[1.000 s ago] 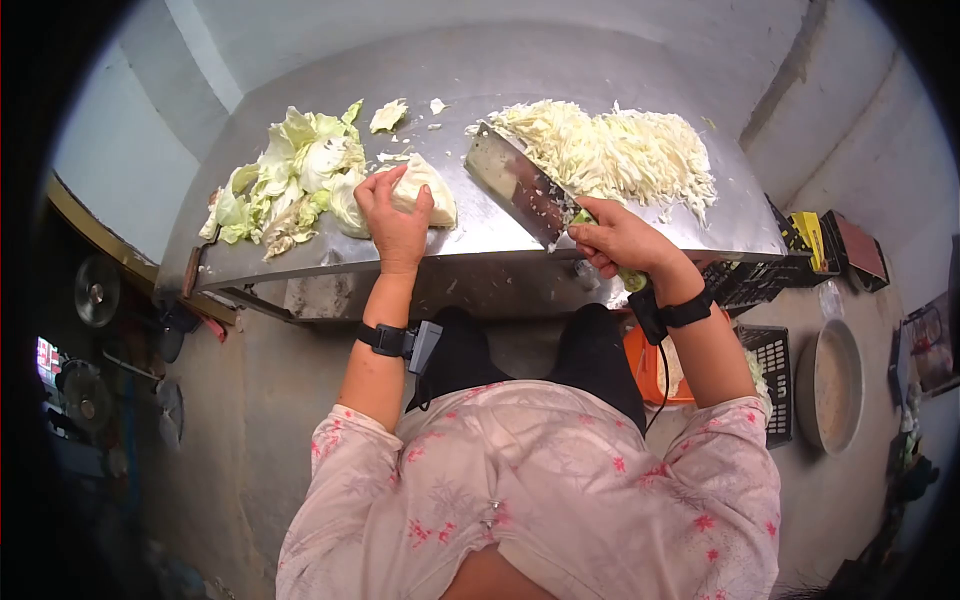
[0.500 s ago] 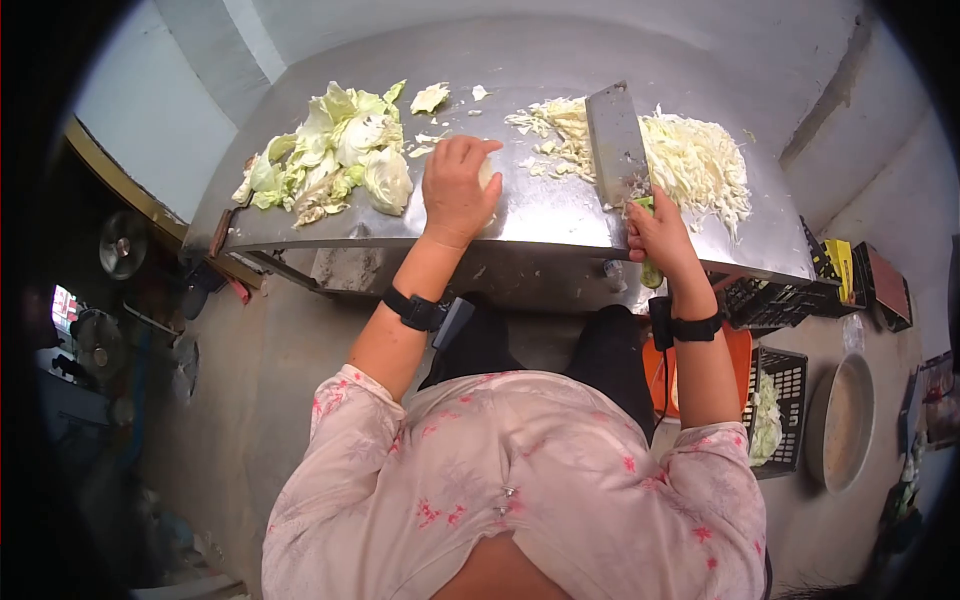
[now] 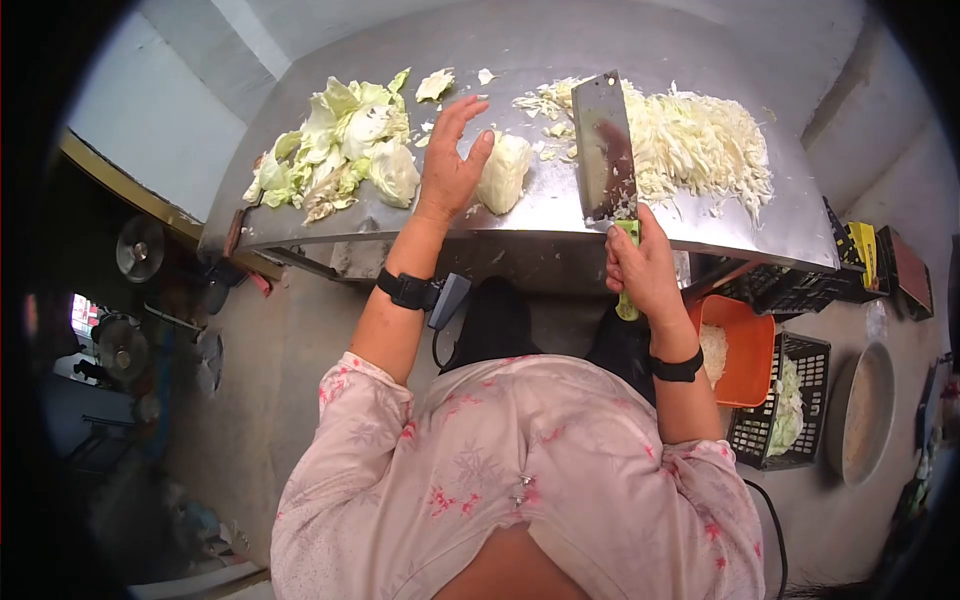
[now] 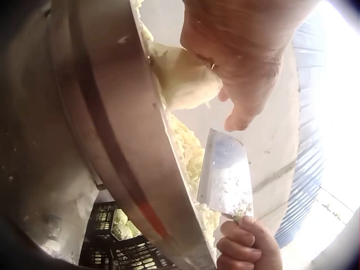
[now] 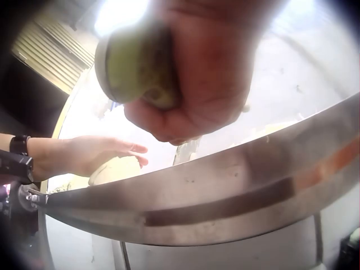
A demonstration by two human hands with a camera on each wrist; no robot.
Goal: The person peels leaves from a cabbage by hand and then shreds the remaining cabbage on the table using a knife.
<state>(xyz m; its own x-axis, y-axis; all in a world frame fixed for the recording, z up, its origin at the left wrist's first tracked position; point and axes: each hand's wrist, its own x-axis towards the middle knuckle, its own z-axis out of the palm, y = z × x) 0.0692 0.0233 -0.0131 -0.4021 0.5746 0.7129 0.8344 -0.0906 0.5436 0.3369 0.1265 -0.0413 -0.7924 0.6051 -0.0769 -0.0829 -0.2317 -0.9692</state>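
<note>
My left hand hovers at the left of a pale cut cabbage chunk, its fingers extended and the thumb apart. In the left wrist view the hand overlaps the cabbage chunk. The right hand grips the green handle of a cleaver. Its broad blade, flecked with cabbage bits, points toward the far side of the table, between the chunk and a heap of shredded cabbage. Close up in the right wrist view, the right hand's fingers wrap the handle.
Loose cabbage leaves lie piled on the left of the metal table. Below its right end are an orange basin, a black crate with cabbage in it and a large metal bowl.
The left hand has come off the cabbage chunk, which now sits farther right of the leaf pile. The cleaver swung right over the shreds, then shifted back left to the heap's left side.
</note>
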